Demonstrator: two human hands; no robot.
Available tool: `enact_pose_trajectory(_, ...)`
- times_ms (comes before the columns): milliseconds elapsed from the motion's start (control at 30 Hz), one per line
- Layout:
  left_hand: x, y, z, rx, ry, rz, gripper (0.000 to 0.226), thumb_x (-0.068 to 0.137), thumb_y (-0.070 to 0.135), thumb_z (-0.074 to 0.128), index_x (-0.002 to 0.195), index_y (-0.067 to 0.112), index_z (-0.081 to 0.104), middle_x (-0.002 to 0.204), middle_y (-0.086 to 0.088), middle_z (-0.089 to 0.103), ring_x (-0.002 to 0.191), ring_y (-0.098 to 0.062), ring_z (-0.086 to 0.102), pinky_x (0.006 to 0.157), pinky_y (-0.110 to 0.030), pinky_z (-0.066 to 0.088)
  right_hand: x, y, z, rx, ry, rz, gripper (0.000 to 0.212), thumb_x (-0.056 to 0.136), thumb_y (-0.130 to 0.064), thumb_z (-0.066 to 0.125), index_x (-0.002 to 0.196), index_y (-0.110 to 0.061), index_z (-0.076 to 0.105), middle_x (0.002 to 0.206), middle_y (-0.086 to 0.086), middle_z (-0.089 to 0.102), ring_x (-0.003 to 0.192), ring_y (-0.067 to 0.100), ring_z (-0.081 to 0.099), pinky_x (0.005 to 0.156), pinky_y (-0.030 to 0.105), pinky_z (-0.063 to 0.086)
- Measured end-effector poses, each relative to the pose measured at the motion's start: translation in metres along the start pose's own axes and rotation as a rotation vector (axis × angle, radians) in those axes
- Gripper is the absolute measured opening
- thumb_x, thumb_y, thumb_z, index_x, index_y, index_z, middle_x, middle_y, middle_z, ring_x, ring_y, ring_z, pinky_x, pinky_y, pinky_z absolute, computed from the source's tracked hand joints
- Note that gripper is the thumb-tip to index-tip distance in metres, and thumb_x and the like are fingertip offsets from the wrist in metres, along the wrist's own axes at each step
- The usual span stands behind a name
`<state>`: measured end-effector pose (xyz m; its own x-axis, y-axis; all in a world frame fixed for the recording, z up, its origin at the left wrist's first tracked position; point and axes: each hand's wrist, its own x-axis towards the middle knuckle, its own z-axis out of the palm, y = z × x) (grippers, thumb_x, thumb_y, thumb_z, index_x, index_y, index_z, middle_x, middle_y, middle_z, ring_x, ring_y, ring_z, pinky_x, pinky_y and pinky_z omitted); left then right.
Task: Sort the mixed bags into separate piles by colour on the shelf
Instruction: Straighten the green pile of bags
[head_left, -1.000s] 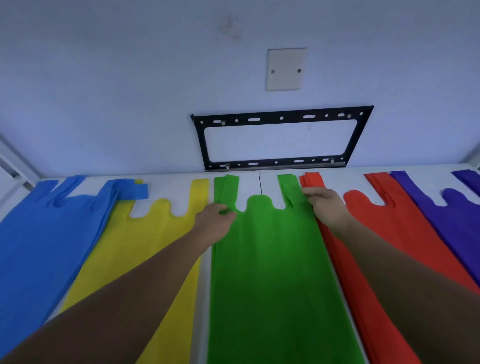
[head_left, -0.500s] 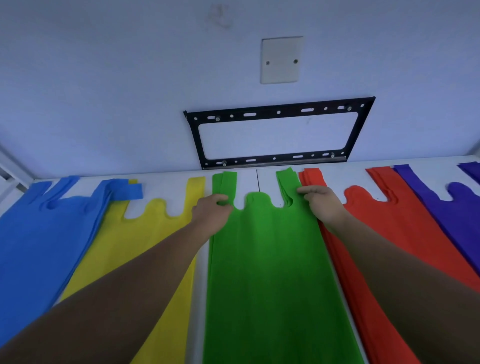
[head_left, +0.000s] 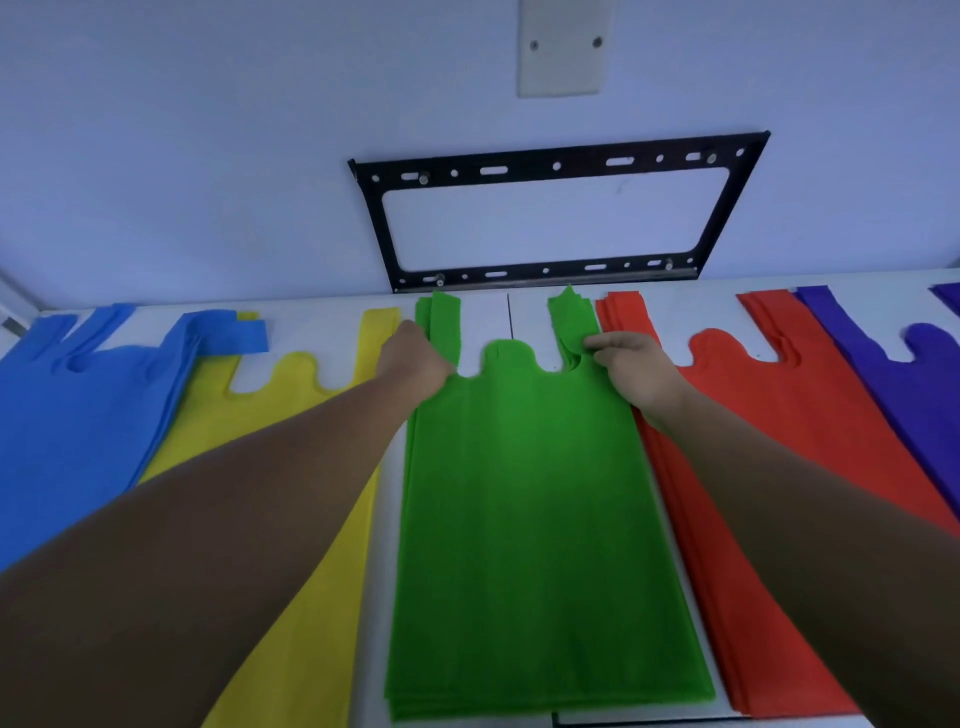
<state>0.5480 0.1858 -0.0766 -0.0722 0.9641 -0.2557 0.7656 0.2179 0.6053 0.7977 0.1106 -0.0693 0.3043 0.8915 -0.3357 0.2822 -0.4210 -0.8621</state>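
A black metal mounting bracket (head_left: 558, 213) is fixed flat to the pale bluish wall (head_left: 208, 156), a slotted, hole-punched rectangular frame with the wall showing through its open middle and its lower bar sitting just above the back edge below. Higher up, a blank cream cover plate (head_left: 563, 49) with two screws sits on the same wall, apart from the bracket.

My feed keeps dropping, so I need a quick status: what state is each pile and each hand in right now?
blue pile: flat, far left, one handle folded across onto yellow
yellow pile: flat, partly under the left arm
green pile: stacked flat, centre, both hands at its handles
red pile: stacked flat, right of green
purple pile: flat, far right, cut off by the frame
left hand: on green's left handle
right hand: fingers on green's right handle
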Motion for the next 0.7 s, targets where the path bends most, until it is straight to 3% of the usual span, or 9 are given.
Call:
enact_pose_trajectory(133,0.0,-0.005,-0.005,-0.056,0.034,0.01,0.038,0.092,0.02,0.068,0.126,0.005,0.057,0.107,-0.002,0.059,0.088,-0.02,0.055,0.068,-0.03,0.043,0.0,-0.003,-0.002,-0.001,-0.004,-0.002,0.038,0.098,-0.004,0.043,0.131,-0.01,0.061,0.094,0.001,0.066,0.093,0.036,0.065,0.096,0.059,0.051)
enact_pose_trajectory(200,0.001,-0.008,-0.004,-0.054,0.045,0.017,0.009,0.095,0.018,0.066,0.097,0.01,0.062,0.089,0.002,0.054,0.085,-0.02,0.051,0.068,-0.029,0.04,0.001,-0.006,-0.002,0.01,-0.012,0.002,0.042,0.098,-0.001,0.04,0.135,-0.01,0.058,0.095,-0.002,0.064,0.102,0.036,0.066,0.097,0.055,0.051)
enact_pose_trajectory(300,0.0,-0.008,-0.006,-0.065,0.053,0.006,0.038,0.095,0.017,0.065,0.069,0.024,0.039,0.072,0.009,0.042,0.074,-0.019,0.051,0.06,-0.03,0.039,0.003,-0.008,-0.002,-0.031,-0.032,0.001,0.048,0.097,0.001,0.036,0.141,-0.011,0.053,0.097,-0.005,0.061,0.109,0.039,0.065,0.097,0.053,0.053)
enact_pose_trajectory(400,-0.003,-0.008,-0.006,-0.05,0.053,0.035,0.012,0.096,0.02,0.064,0.101,0.012,0.056,0.093,0.0,0.057,0.083,-0.02,0.054,0.063,-0.03,0.042,0.006,-0.005,-0.002,-0.108,-0.05,-0.001,0.052,0.095,0.001,0.036,0.144,-0.011,0.049,0.099,-0.003,0.06,0.078,0.025,0.062,0.073,0.04,0.056)
enact_pose_trajectory(467,-0.009,-0.006,-0.009,-0.007,0.02,0.041,0.045,0.096,0.024,0.062,0.134,0.007,0.047,0.123,-0.01,0.058,0.089,-0.023,0.057,0.065,-0.032,0.045,0.005,-0.005,0.0,-0.175,-0.049,-0.049,0.048,0.095,-0.004,0.039,0.141,-0.01,0.05,0.104,0.004,0.064,0.067,0.018,0.056,0.058,0.033,0.049)
enact_pose_trajectory(500,-0.012,-0.006,-0.008,0.046,0.023,0.062,0.055,0.096,0.026,0.061,0.143,0.007,0.04,0.135,-0.014,0.05,0.096,-0.026,0.058,0.07,-0.035,0.048,0.003,-0.006,0.001,-0.241,-0.021,-0.103,0.044,0.095,-0.01,0.042,0.138,-0.009,0.051,0.111,0.01,0.066,0.072,0.019,0.059,0.062,0.033,0.05)
enact_pose_trajectory(567,-0.022,-0.007,-0.007,0.201,0.066,0.189,0.068,0.096,0.031,0.059,0.152,0.009,0.028,0.15,-0.016,0.032,0.122,-0.035,0.051,0.094,-0.044,0.05,-0.001,-0.005,0.003,-0.465,0.086,-0.252,0.049,0.095,-0.027,0.043,0.139,-0.006,0.046,0.136,0.017,0.056,0.112,0.03,0.06,0.096,0.044,0.05)
enact_pose_trajectory(633,-0.037,-0.013,-0.003,0.342,0.079,0.407,0.073,0.097,0.037,0.057,0.156,0.012,0.023,0.16,-0.014,0.023,0.144,-0.035,0.03,0.115,-0.048,0.034,-0.014,-0.004,0.009,-0.628,0.116,-0.389,0.06,0.096,-0.036,0.044,0.148,-0.007,0.035,0.152,0.013,0.041,0.141,0.034,0.037,0.118,0.049,0.027)
enact_pose_trajectory(700,-0.049,-0.023,0.004,0.463,-0.026,0.559,0.077,0.098,0.047,0.052,0.159,0.017,0.016,0.167,-0.009,0.012,0.153,-0.031,0.014,0.121,-0.047,0.017,-0.028,-0.001,0.02,-0.727,0.039,-0.473,0.064,0.099,-0.039,0.045,0.154,-0.011,0.026,0.16,0.008,0.03,0.149,0.028,0.025,0.123,0.045,0.018)
